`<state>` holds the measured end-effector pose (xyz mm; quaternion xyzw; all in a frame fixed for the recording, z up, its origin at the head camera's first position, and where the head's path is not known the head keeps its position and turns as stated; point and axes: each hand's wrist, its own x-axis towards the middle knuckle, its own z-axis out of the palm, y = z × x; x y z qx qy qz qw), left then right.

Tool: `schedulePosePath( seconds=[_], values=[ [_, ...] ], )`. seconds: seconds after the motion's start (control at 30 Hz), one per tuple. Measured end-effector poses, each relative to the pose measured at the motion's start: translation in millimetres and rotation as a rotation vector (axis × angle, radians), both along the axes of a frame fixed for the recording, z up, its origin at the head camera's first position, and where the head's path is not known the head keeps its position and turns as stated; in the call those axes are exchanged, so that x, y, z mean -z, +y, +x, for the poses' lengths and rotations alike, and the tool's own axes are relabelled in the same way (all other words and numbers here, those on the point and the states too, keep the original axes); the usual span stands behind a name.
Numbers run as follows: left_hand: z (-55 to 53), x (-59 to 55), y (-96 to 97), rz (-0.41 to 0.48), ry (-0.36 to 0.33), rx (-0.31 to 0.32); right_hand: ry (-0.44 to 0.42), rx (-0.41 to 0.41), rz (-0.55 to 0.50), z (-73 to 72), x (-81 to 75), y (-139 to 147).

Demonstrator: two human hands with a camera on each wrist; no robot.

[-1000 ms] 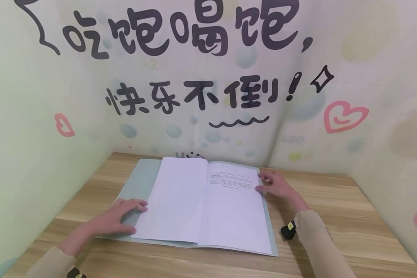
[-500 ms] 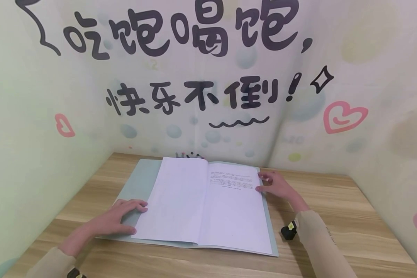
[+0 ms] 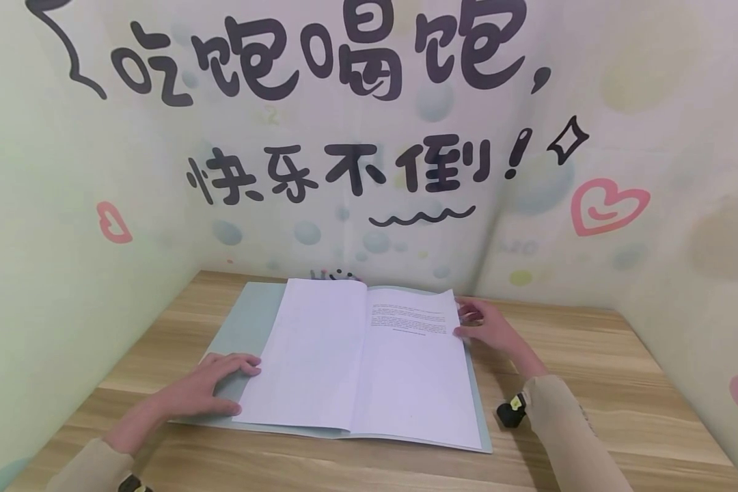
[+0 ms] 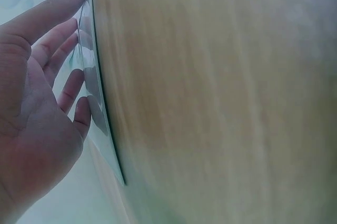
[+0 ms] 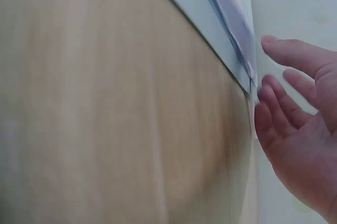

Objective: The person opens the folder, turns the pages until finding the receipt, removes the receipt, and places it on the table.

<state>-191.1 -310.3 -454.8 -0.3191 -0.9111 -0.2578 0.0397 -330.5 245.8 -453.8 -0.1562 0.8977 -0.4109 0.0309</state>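
Note:
A light blue folder (image 3: pixel 255 314) lies spread on the table with white sheets inside. Its right page (image 3: pixel 415 389) bears a short block of print near the top; the left page (image 3: pixel 310 355) looks blank. At the left page's outer edge, my left hand (image 3: pixel 204 388) rests on the folder, fingers spread. My right hand (image 3: pixel 490 329) is at the upper right edge of the printed page, whose top corner stands raised. In the right wrist view, thumb and fingers are apart beside the corner of the paper stack (image 5: pixel 231 23), fingers slightly bent.
The wooden table (image 3: pixel 590 383) runs back to a printed wall cloth (image 3: pixel 357 239) with black lettering, close behind the folder. Pale walls stand at both sides. A black wrist camera (image 3: pixel 510 411) sits at the right sleeve, another (image 3: pixel 134 484) at the left.
The upper right corner of the printed page has lifted at my right hand, whose fingers have shifted slightly. My left hand has stayed where it was.

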Motion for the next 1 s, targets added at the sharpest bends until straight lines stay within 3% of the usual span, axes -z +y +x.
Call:
schedulePosePath(
  seconds=[0.3,0.73,1.0],
  values=[
    [-0.5,0.3,0.8,0.011,0.024,0.016,-0.062,0.019,-0.082,4.5,-1.4,-3.1],
    [-0.7,-0.1,1.3,0.004,0.031,0.018,0.102,-0.046,-0.190,7.4,-13.8,-4.2],
    [1.4,-0.3,0.6,0.010,0.002,0.005,0.147,-0.045,-0.089,6.6,-24.3,-6.6]
  ],
)
